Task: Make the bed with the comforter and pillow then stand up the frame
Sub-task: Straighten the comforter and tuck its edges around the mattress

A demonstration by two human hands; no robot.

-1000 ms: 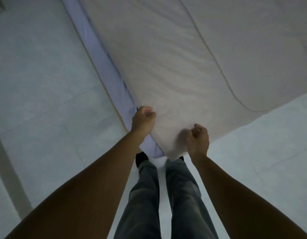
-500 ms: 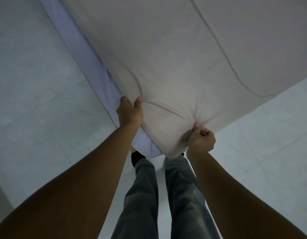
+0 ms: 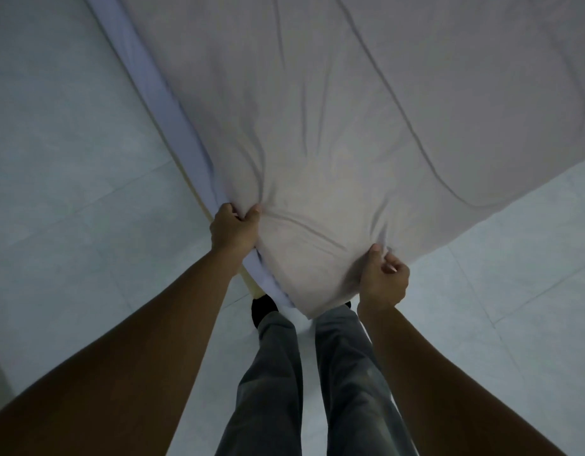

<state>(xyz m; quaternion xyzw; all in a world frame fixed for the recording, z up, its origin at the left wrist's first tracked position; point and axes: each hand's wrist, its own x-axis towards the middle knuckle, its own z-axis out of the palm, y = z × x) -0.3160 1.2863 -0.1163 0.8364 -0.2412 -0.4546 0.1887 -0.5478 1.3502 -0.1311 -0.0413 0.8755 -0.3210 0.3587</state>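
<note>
A pale beige comforter (image 3: 350, 120) lies spread over the bed and fills the upper middle and right of the head view. Its near corner hangs just in front of my legs. My left hand (image 3: 233, 229) pinches the comforter's left edge in a fist. My right hand (image 3: 385, 278) grips the edge on the corner's right side. Creases fan out from both grips. A light blue sheet (image 3: 159, 90) shows along the bed's left side, with a thin wooden strip of the bed base (image 3: 194, 189) under it. No pillow or picture frame is in view.
Pale tiled floor (image 3: 64, 153) stretches to the left of the bed and to the right of its corner. My legs in grey trousers (image 3: 274, 383) and a dark shoe (image 3: 263, 307) stand at the bed's corner.
Both hands have taken fresh handfuls of the comforter slightly farther apart, and the cloth between them has bunched up with deeper creases. The view has shifted a little.
</note>
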